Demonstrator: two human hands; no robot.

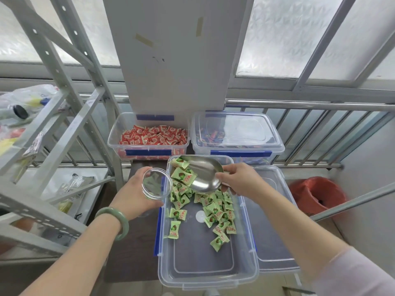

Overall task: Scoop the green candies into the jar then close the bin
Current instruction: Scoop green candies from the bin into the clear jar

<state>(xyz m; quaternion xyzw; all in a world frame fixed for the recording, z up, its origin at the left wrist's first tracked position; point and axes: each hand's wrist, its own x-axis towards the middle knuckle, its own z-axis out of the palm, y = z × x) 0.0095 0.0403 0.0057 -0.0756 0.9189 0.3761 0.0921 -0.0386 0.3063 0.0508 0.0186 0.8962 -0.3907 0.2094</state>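
Note:
A clear open bin (205,272) in front of me holds green wrapped candies (218,212) scattered over its far and right part. My right hand (239,180) grips a metal scoop (205,176) tilted to the left above the bin's far end, with a few green candies at its mouth. My left hand (136,193) holds a clear round jar (157,183) just left of the bin, its open mouth beside the scoop's lip. A candy shows through the jar's wall. The bin's clear lid (271,227) lies flat on the right, next to the bin.
Behind stand an open bin of red candies (149,137) and a lidded bin of mixed candies (237,135). A grey metal shelf frame (70,116) rises at the left. A red-lined waste bin (318,195) sits at the right, with a railing behind.

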